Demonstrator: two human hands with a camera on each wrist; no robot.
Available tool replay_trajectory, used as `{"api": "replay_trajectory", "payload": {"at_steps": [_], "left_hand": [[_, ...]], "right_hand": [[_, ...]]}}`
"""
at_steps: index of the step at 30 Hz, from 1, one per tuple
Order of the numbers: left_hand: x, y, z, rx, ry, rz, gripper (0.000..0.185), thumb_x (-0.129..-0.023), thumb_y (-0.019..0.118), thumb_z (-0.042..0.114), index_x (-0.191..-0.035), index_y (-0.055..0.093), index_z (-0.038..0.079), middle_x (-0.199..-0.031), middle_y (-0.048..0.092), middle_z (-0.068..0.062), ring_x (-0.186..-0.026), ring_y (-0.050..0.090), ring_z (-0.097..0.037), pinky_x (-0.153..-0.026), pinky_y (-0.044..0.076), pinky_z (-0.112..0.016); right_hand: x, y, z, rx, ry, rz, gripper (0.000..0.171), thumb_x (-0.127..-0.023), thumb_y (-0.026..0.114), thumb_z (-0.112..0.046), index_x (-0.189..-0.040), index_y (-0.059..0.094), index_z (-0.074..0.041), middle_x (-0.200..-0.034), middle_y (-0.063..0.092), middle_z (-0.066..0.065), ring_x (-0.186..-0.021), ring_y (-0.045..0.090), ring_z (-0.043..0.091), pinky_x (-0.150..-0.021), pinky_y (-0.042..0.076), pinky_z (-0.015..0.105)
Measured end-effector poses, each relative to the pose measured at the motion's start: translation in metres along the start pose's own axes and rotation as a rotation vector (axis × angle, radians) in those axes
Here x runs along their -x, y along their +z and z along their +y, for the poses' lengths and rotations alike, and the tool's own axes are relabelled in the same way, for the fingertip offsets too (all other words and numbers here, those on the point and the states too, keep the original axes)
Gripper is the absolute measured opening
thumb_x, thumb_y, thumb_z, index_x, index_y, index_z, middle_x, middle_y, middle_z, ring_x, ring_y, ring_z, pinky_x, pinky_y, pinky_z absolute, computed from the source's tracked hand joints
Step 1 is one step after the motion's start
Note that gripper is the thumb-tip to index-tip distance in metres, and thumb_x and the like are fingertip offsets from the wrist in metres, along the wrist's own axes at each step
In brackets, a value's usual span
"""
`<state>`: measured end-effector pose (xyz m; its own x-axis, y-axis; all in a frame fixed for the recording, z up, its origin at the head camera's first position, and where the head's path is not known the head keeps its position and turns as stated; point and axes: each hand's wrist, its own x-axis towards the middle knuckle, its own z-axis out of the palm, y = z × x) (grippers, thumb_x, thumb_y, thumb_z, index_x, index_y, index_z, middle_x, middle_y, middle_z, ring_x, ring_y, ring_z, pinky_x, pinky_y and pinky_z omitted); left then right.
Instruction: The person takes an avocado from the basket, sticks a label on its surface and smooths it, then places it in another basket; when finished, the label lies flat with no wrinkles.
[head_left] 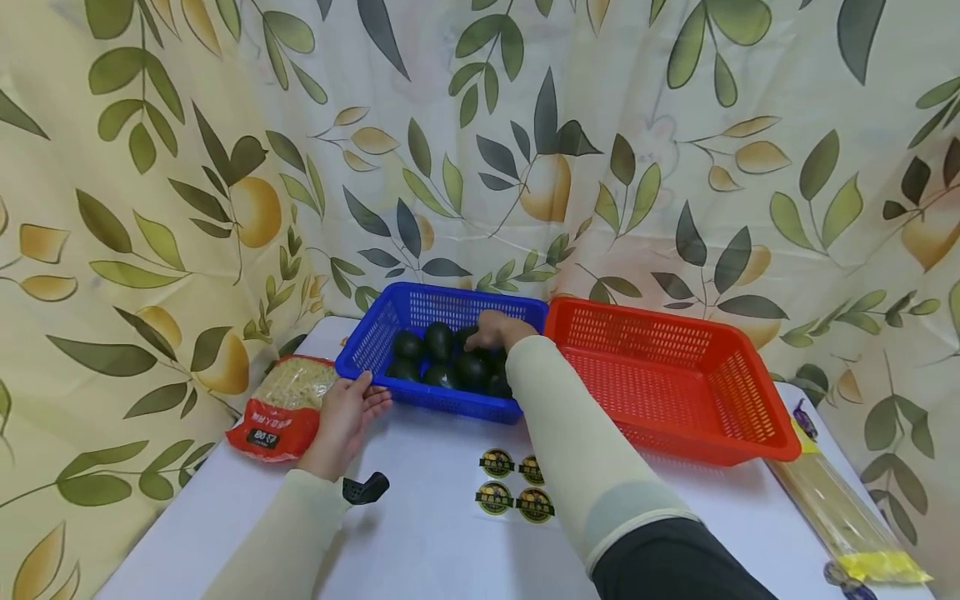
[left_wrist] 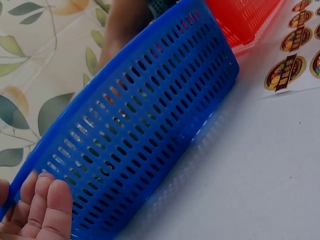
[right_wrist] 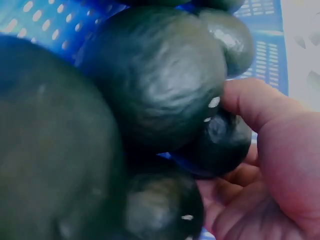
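while all the dark avocados lie piled in the blue basket, hardly begun by the look of it: red basket touching beside it, nothing inside. right hand down among the fruit, fingers curled round one avocado. left hand flat against the blue basket's near wall, fingers straight. noodle packet, stickers and a long spaghetti pack on the tabletop, none blocking the way across.

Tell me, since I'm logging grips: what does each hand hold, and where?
The right hand grips a dark avocado around its side inside the blue basket. The left hand rests straight fingers on the basket's near corner.
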<state>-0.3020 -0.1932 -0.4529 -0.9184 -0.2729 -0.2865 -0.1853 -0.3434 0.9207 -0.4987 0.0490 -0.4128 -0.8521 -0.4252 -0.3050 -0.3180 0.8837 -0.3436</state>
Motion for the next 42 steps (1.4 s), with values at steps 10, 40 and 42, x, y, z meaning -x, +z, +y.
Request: {"api": "replay_trajectory", "payload": {"at_steps": [10, 40, 42], "left_hand": [[0.005, 0.002, 0.003, 0.029, -0.011, -0.037, 0.017, -0.112, 0.047, 0.026, -0.115, 0.043, 0.010, -0.094, 0.065, -0.005, -0.089, 0.071, -0.017, -0.085, 0.062, -0.030], [0.017, 0.000, 0.004, 0.001, -0.053, -0.075, 0.017, -0.112, 0.045, 0.032, -0.117, 0.042, 0.015, -0.104, 0.064, -0.002, -0.097, 0.070, -0.015, -0.091, 0.060, -0.027], [0.018, 0.001, 0.002, 0.000, -0.060, -0.082, 0.019, -0.112, 0.045, 0.033, -0.119, 0.043, 0.016, -0.106, 0.065, -0.002, -0.102, 0.070, -0.016, -0.092, 0.059, -0.027]], "right_hand": [[0.053, -0.033, 0.005, -0.155, -0.158, 0.171, 0.058, -0.095, 0.069, -0.037, -0.137, 0.056, -0.001, -0.125, 0.065, 0.016, -0.111, 0.059, 0.031, -0.105, 0.052, 0.045], [0.276, 0.081, 0.066, -0.612, -0.167, 0.260, 0.057, -0.083, 0.084, -0.027, -0.135, 0.059, -0.025, -0.129, 0.065, 0.005, -0.114, 0.063, 0.028, -0.094, 0.057, 0.044], [0.273, 0.091, 0.070, -0.611, -0.134, 0.279, 0.057, -0.083, 0.084, -0.026, -0.135, 0.060, -0.024, -0.127, 0.067, 0.006, -0.112, 0.063, 0.027, -0.094, 0.057, 0.045]]}}
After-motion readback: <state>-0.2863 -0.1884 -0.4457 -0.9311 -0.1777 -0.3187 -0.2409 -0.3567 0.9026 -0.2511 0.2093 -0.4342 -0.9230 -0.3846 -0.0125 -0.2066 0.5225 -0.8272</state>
